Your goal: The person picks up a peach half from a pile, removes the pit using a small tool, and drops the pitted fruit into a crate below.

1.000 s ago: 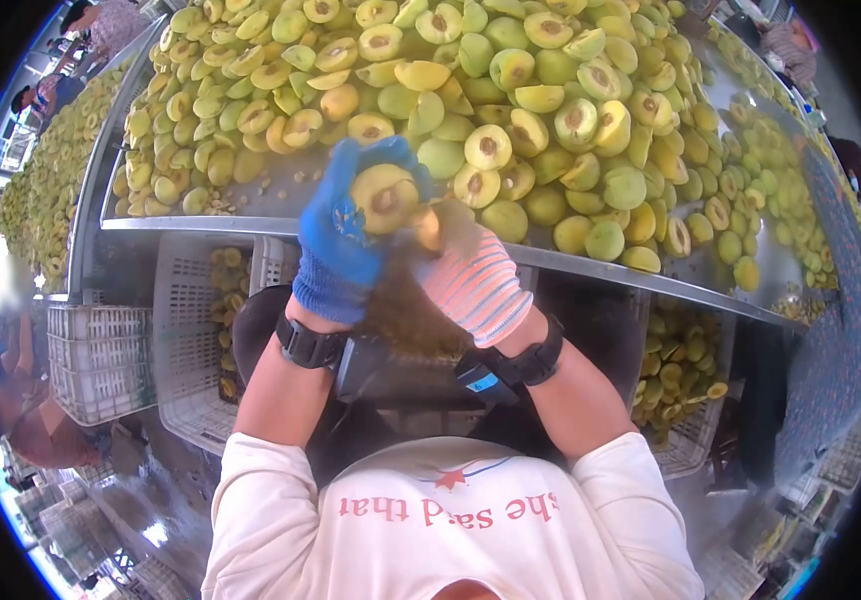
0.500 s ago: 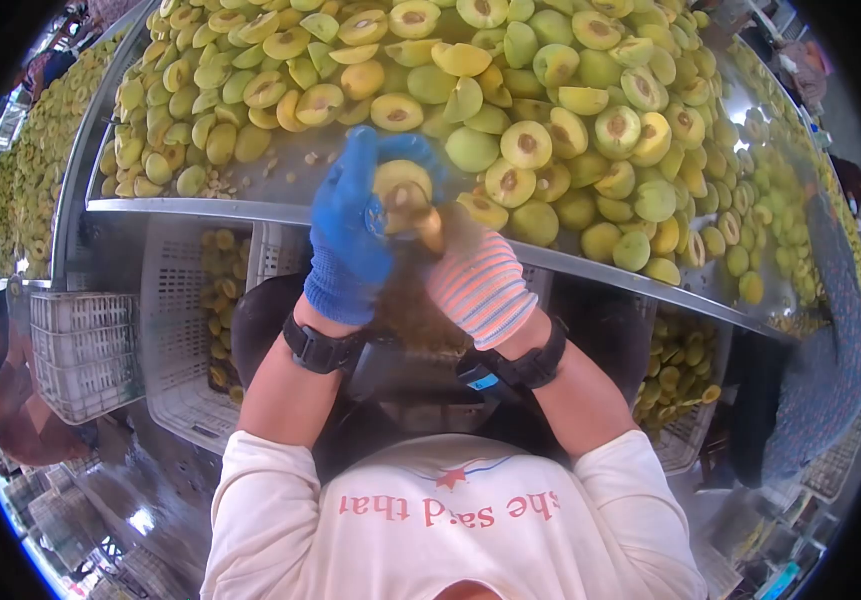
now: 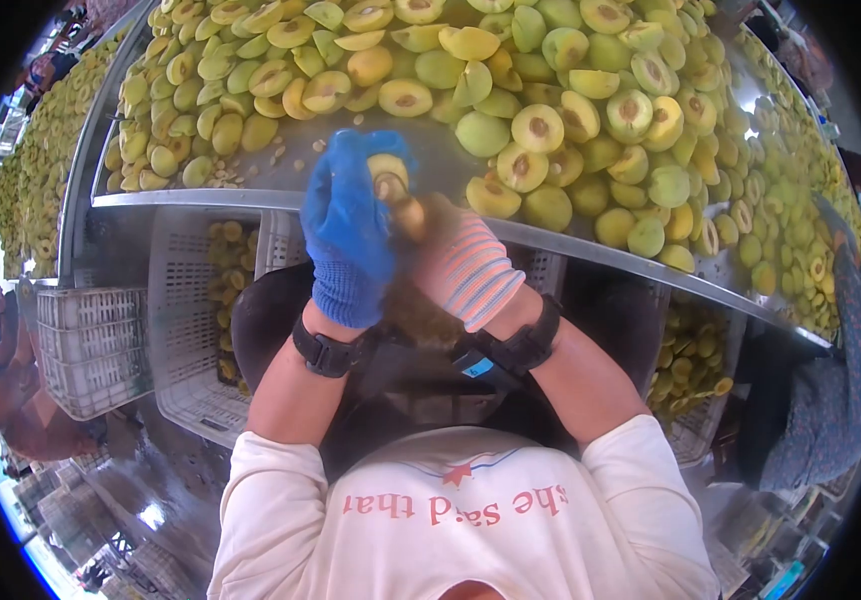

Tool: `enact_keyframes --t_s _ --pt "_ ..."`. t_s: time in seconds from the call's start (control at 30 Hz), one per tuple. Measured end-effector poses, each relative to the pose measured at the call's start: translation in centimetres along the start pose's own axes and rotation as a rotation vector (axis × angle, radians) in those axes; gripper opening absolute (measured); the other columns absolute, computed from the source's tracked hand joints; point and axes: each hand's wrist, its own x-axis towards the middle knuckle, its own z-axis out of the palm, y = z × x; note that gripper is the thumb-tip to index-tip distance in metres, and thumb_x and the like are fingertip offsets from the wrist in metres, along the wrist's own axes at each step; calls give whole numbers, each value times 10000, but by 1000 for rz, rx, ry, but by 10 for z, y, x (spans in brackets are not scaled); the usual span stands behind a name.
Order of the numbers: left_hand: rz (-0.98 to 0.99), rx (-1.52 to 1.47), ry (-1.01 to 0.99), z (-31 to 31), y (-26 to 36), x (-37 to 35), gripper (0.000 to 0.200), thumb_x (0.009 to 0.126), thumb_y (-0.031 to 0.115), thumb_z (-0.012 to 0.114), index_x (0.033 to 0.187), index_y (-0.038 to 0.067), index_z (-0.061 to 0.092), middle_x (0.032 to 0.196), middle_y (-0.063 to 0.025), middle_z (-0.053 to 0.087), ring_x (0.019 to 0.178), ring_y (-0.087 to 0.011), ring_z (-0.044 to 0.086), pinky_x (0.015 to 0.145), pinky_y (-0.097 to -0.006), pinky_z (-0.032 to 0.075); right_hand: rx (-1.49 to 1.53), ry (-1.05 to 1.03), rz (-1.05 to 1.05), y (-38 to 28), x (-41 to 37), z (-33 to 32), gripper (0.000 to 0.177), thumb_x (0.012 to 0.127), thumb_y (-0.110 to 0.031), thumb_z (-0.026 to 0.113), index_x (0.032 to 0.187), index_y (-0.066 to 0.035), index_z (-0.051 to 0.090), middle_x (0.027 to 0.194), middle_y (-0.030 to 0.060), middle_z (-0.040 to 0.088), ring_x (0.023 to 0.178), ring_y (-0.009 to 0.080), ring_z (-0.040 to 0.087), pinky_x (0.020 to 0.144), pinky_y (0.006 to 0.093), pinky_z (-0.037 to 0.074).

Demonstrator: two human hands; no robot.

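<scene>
My left hand [image 3: 355, 205], in a blue glove, is closed around a half of yellow-green stone fruit [image 3: 386, 168]. The fruit's cut face, with a brown pit area, points toward my right hand. My right hand [image 3: 465, 265] wears a pink-and-grey striped glove and is closed on a small tool [image 3: 410, 215] with a rounded brownish end. That end meets the cut face; motion blur hides its exact shape. Both hands are over the front edge of the metal table [image 3: 280, 205], near the heaped fruit halves [image 3: 525, 130].
White plastic crates holding fruit stand below the table, left [image 3: 175, 330] and right [image 3: 695, 430]. Another stacked crate [image 3: 95, 345] is farther left. Loose pits [image 3: 230, 175] lie on the metal. Other people are at both sides, including a patterned sleeve [image 3: 830, 400] at right.
My left hand has closed further over the fruit half, covering more of it. My right hand and the tool have shifted slightly left and down.
</scene>
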Motion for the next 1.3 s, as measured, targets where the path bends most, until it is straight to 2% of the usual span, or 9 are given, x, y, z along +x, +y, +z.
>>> enact_keyframes --t_s 0.13,0.27,0.6,0.73,0.8,1.0,1.13,1.2,1.3 --pt "328 454 -82 -11 -1 5 256 1013 191 521 1125 -34 571 1018 -127 703 901 -236 678 818 -343 539 -393 -81 -470 -7 1 -25 179 952 -139 560 1085 -20 549 866 253 684 870 451 667 766 516 522" --pt "312 481 -75 -10 4 8 214 977 113 552 1136 -29 576 1018 -130 710 902 -241 702 809 -328 560 80 11 73 -17 -4 -24 149 950 -130 566 1054 -26 545 824 236 676 809 438 669 729 505 524" --pt "408 467 -39 -4 -2 6 272 1021 238 511 1106 -10 582 981 -115 710 819 -198 655 769 -316 528 -42 58 -53 -7 -1 -10 164 936 -142 583 1051 -26 561 848 199 685 840 405 682 742 486 530" --pt "160 151 -106 -6 8 4 358 1052 320 456 1082 -11 590 960 -113 703 830 -174 643 794 -315 520 -98 -12 -372 -23 -2 -36 155 923 -154 614 1014 -28 612 884 170 698 853 395 677 785 464 536" --pt "96 34 -159 -9 14 9 393 1062 333 441 1053 -19 615 955 -118 703 833 -172 644 795 -311 518 228 114 -444 -31 -4 -46 128 914 -149 637 967 -34 622 816 139 688 748 337 675 697 428 540" --pt "-180 24 -267 -4 29 15 419 1065 284 460 900 -39 670 913 -142 701 791 -187 647 750 -319 523 839 -395 43 -31 -16 -63 90 900 -132 668 893 -62 612 622 41 582 510 171 589 475 325 455" --pt "-112 -32 -463 -22 1 22 391 1056 312 509 1062 -23 710 939 -93 730 828 -194 676 780 -337 540 1054 -698 370 -39 -17 -85 88 902 -125 656 848 -79 602 567 2 519 468 126 552 435 299 401" --pt "-199 -178 -523 -23 1 22 378 1057 305 512 1091 -24 695 931 -111 730 831 -212 684 785 -351 547 781 -439 -144 -13 -23 -51 105 895 -130 658 816 -86 605 591 2 527 497 109 547 460 285 402" --pt "-389 -528 -761 -20 15 31 353 1057 290 523 1168 -15 662 946 -131 727 847 -230 691 795 -367 557 1055 -592 18 -17 -26 -69 102 870 -149 676 809 -85 625 646 7 546 563 104 549 509 276 411"
